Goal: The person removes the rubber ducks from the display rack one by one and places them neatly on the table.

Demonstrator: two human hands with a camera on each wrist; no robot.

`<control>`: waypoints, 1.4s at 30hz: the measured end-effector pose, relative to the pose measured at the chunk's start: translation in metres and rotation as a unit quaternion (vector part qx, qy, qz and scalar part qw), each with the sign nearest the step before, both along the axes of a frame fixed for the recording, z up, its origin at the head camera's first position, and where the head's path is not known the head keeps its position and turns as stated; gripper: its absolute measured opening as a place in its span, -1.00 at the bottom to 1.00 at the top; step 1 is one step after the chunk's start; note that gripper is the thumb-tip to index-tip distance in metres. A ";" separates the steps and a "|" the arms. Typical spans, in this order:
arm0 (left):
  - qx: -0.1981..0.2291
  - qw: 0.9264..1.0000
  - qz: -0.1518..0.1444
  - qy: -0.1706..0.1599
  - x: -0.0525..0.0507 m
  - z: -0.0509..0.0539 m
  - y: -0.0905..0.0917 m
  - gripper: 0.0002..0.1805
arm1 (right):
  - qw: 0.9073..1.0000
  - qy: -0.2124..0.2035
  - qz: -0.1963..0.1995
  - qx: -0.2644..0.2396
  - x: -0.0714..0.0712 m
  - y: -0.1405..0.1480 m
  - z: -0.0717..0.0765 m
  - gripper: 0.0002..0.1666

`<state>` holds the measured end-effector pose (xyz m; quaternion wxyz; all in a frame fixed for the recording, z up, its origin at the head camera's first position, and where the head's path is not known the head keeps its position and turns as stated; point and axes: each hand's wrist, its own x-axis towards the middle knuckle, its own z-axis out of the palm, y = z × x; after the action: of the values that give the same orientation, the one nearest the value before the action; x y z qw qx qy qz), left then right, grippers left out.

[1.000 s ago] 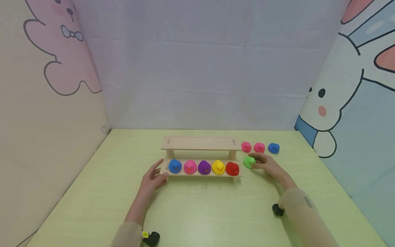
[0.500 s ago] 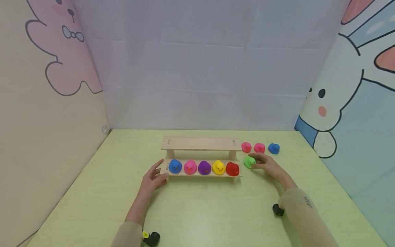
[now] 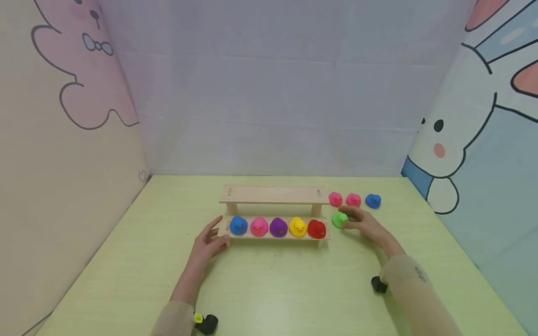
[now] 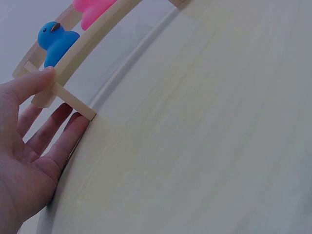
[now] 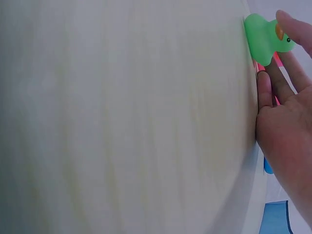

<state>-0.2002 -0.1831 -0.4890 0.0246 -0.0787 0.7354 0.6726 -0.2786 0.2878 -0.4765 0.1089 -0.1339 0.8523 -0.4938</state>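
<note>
Your left hand (image 3: 210,240) grips the left end of one two-tier wooden shelf (image 3: 275,194). Lower tier, five ducks: blue duck (image 3: 238,226), pink duck (image 3: 258,227), purple duck (image 3: 279,227), yellow duck (image 3: 298,227), red duck (image 3: 317,229). Just right, your right hand (image 3: 364,224) pinches one green duck (image 3: 338,219) at the worktop (image 3: 269,284). Behind: two loose pinks (image 3: 353,200), one loose blue (image 3: 372,201). Writing: yellow wrist label (image 3: 198,318), shelf-end marks (image 3: 319,192), right-sleeve lettering (image 3: 420,274), all too small to read.
</note>
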 end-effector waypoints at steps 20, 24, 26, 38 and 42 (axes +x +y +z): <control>0.005 1.000 0.000 0.001 -0.001 0.000 0.000 -0.27 | 0.999 0.032 0.019 0.024 0.003 -0.008 0.013 -0.12; 0.008 1.000 -0.004 0.002 0.000 0.000 -0.001 -0.26 | 0.996 0.071 -0.007 0.057 0.010 -0.014 0.018 -0.11; 0.010 1.000 -0.005 0.002 0.000 0.000 -0.001 -0.26 | 0.993 0.092 -0.024 0.070 0.015 -0.018 0.022 -0.12; 0.012 1.000 -0.004 0.013 0.000 -0.003 -0.002 -0.25 | 0.964 0.257 -0.066 0.015 0.042 -0.045 0.035 -0.27; 0.009 1.000 -0.002 0.018 0.000 -0.003 -0.001 -0.26 | 0.954 0.296 -0.056 -0.006 0.052 -0.054 0.037 -0.27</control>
<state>-0.1999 -0.1846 -0.4917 0.0136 -0.0646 0.7297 0.6806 -0.2270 0.2342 -0.4395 -0.1766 -0.2265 0.8495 -0.4425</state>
